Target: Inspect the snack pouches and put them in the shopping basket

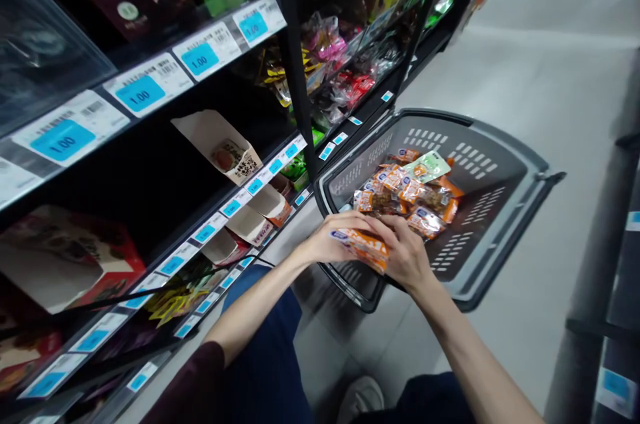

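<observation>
Between both hands, over the near rim of a grey shopping basket (505, 224), I hold orange-and-white snack packets (364, 245); how many is hard to tell. My left hand (333, 237) has its fingers wrapped over their far side. From the right, my right hand (407, 254) is closed on the same packets. Inside the basket lies a heap of similar orange snack packets (395, 181), some with a clear window showing brown contents. On top of them rests a pale green packet (429, 166).
Shelves with blue price tags (140, 94) run along the left. They carry open cardboard boxes (220, 144) and bagged snacks (350, 87). Tiled floor (540, 77) stretches beyond the basket. My shoe (363, 397) is below, and another shelf edge (617, 344) stands at right.
</observation>
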`<state>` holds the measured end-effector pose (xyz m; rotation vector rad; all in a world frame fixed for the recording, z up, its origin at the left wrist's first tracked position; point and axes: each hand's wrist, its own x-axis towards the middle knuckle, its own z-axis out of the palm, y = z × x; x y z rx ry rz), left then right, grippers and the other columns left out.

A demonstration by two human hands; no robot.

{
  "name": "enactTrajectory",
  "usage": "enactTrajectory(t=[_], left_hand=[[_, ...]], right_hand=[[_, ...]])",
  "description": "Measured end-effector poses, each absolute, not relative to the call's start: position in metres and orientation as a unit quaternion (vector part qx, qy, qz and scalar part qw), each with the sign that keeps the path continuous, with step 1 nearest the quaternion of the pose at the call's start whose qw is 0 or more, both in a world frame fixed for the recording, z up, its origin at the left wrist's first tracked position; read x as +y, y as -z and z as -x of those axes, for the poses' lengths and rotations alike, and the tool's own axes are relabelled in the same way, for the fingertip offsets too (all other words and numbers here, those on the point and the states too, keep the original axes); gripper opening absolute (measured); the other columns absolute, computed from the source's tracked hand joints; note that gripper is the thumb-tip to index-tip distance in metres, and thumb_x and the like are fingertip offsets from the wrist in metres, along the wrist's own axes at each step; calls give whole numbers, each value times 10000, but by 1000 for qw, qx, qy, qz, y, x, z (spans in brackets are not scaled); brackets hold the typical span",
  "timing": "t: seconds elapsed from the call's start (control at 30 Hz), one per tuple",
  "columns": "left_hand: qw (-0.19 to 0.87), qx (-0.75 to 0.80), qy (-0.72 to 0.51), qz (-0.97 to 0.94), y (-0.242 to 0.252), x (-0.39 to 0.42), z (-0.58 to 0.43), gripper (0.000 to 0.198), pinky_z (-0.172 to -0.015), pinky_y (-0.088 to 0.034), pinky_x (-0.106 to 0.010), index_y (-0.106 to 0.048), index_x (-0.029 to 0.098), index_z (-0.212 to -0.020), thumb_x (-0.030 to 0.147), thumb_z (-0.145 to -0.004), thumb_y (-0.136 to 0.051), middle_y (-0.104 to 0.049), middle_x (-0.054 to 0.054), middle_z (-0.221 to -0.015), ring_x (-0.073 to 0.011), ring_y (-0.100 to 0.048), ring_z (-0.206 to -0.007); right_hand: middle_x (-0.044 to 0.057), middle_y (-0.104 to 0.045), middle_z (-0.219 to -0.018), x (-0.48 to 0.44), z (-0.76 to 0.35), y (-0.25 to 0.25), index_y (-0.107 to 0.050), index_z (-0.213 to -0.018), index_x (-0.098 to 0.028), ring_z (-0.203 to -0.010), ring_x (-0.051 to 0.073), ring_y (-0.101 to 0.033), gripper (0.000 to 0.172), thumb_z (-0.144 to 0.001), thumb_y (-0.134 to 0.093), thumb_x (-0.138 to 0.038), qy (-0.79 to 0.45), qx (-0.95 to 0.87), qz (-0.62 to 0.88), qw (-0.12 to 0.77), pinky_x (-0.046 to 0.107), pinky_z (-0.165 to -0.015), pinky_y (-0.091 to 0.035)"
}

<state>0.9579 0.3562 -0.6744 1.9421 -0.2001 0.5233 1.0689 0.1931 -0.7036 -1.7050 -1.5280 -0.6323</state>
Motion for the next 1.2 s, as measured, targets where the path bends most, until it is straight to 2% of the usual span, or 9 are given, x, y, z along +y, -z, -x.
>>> enactTrajectory(t=[0.17, 0.3, 0.4, 0.47, 0.57, 0.77, 0.83, 1.0, 1.2], left_hand=[[492, -80, -206, -842, 662, 359, -949, 393, -923, -569, -383, -764, 179, -1000, 486, -755, -769, -722, -134, -1086, -253, -702, -988], [420, 20, -342, -840, 656, 381, -937, 442, -895, -573, -406, -733, 199, -1019, 549, -752, -775, -718, -111, -1037, -242, -686, -964], [307, 146, -508, -791, 660, 408, -925, 407, -951, -548, -451, -689, 210, -1033, 510, -772, -777, -695, -92, -1028, -247, -663, -1014], [232, 184, -564, -771, 666, 425, -915, 382, -971, -531, -464, -682, 213, -1065, 450, -783, -784, -680, -77, -1027, -241, -656, -1011], [167, 222, -546, -790, 677, 444, -900, 382, -911, -549, -407, -698, 195, -1054, 421, -763, -799, -670, -54, -984, -215, -661, -922], [132, 310, -449, -828, 698, 466, -884, 409, -796, -561, -331, -669, 168, -870, 515, -708, -811, -683, -22, -826, -192, -661, -760], [118, 311, -456, -826, 704, 469, -885, 384, -826, -559, -339, -689, 165, -892, 492, -726, -803, -704, -39, -866, -207, -676, -811], [102, 318, -465, -820, 722, 468, -890, 313, -955, -533, -338, -721, 172, -1123, 330, -857, -677, -720, -93, -1108, -226, -692, -1025], [80, 345, -470, -808, 738, 482, -892, 345, -951, -535, -331, -728, 130, -1145, 313, -858, -673, -727, -120, -1115, -223, -706, -1003]], right_hand=[[116, -618, -1081, 196, -1068, 702, -511, -1367, -234, -931, 246, -665, 536, -885, -683, -390, 226, -594, 669, 386, 355, -759, -599], [143, -579, -1243, 194, -1072, 698, -454, -1391, -223, -1118, 300, -626, 715, -814, -744, -530, 168, -541, 702, 432, 432, -896, -584], [146, -554, -1283, 193, -1075, 697, -431, -1398, -209, -1086, 275, -639, 602, -912, -634, -501, 108, -523, 726, 433, 433, -918, -570], [138, -555, -1270, 194, -1075, 697, -442, -1377, -203, -997, 240, -659, 493, -967, -559, -453, 71, -518, 733, 435, 411, -895, -573], [131, -565, -1250, 197, -1075, 697, -473, -1333, -195, -930, 219, -663, 425, -985, -530, -432, 40, -512, 736, 441, 403, -885, -569], [123, -591, -1225, 195, -1075, 695, -500, -1300, -203, -916, 219, -660, 375, -993, -510, -418, 12, -514, 728, 453, 389, -834, -568], [116, -610, -1186, 194, -1076, 695, -513, -1284, -201, -892, 216, -658, 363, -993, -511, -418, 16, -512, 728, 456, 384, -824, -561], [83, -648, -1078, 194, -1077, 695, -542, -1238, -209, -847, 204, -659, 309, -996, -510, -398, 17, -511, 727, 458, 349, -790, -538], [52, -666, -1032, 193, -1078, 694, -570, -1181, -199, -777, 172, -655, 260, -996, -515, -372, 13, -505, 722, 473, 308, -740, -513]])
